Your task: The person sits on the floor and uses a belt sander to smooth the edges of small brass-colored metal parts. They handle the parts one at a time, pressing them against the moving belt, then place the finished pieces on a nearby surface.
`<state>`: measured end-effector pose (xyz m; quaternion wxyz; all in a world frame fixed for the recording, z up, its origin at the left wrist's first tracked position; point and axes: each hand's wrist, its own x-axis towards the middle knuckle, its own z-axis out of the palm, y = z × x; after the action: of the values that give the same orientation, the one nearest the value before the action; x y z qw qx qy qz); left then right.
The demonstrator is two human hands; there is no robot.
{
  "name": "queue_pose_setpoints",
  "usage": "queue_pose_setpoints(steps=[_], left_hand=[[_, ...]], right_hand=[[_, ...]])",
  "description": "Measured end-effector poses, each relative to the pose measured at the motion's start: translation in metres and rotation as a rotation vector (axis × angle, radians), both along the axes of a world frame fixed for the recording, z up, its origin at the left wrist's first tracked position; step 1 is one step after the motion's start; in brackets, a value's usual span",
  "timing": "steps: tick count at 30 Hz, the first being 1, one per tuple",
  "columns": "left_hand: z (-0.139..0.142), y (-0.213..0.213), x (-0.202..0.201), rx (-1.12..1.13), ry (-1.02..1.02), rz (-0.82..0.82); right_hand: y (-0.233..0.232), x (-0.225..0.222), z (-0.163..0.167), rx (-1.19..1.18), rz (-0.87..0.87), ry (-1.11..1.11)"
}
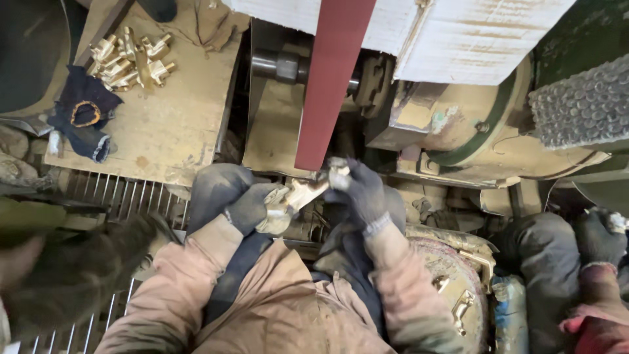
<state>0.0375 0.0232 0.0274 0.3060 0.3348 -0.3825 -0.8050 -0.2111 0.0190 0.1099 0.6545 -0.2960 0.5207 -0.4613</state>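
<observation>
We look down on two gloved hands gripping one brass fitting point(305, 192). Our left hand point(257, 208) is closed around its lower end; our right hand point(357, 190) is closed on its upper end, steadying it against the bottom edge of a red sanding belt point(331, 78). More brass fittings point(131, 60) lie piled on a dusty wooden board point(177, 111) to the left. Another person's gloved hand point(599, 236) shows at far right.

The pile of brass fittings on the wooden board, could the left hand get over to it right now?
Probably not at once: the left hand is gripping the brass piece at the red belt. Once freed, the path to the pile of brass fittings across the wooden board looks open.
</observation>
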Motion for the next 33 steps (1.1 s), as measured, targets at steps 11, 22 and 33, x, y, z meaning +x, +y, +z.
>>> queue_pose_setpoints(steps=[11,22,33], left_hand=[[0.017,0.029,0.020,0.039,0.149,0.060],[0.064,0.043,0.020,-0.158,0.028,0.043],[0.027,-0.028,0.017,-0.033,0.055,0.243]], right_hand=[[0.121,-0.009,0.044,-0.160,0.025,0.374],[0.112,-0.010,0.047,-0.159,0.207,0.033],[0.023,-0.006,-0.025,-0.354,0.221,0.618]])
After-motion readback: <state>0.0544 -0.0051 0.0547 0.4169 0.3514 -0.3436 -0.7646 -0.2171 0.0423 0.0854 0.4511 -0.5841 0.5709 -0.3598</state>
